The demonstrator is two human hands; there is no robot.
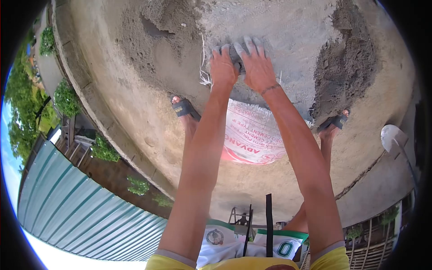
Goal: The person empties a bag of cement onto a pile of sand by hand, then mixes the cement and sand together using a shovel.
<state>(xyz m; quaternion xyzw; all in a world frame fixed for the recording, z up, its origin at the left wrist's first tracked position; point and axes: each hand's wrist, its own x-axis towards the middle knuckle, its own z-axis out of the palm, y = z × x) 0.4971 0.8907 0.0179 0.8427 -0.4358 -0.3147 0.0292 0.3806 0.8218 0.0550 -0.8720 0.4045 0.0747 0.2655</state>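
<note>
A dark grey lump of what looks like wet mortar [235,56] sits between my two hands, over a sack laid out on the ground. My left hand [223,69] is curled against its left side. From the other side my right hand [257,65] presses on it, fingers reaching forward over the grey surface. Grey paste coats the fingers of both hands. My palms and the lump's underside are hidden. Printed red lettering shows on the near part of the white cement sack [254,130]; grey material covers its far part.
Damp grey mix is heaped at the left [157,31] and right [344,58]. Frayed white sack threads [204,63] lie left of my hands. My sandalled feet straddle the sack. A shovel [394,138] lies at the right. A concrete curb [90,90] and a green metal roof [85,202] are at left.
</note>
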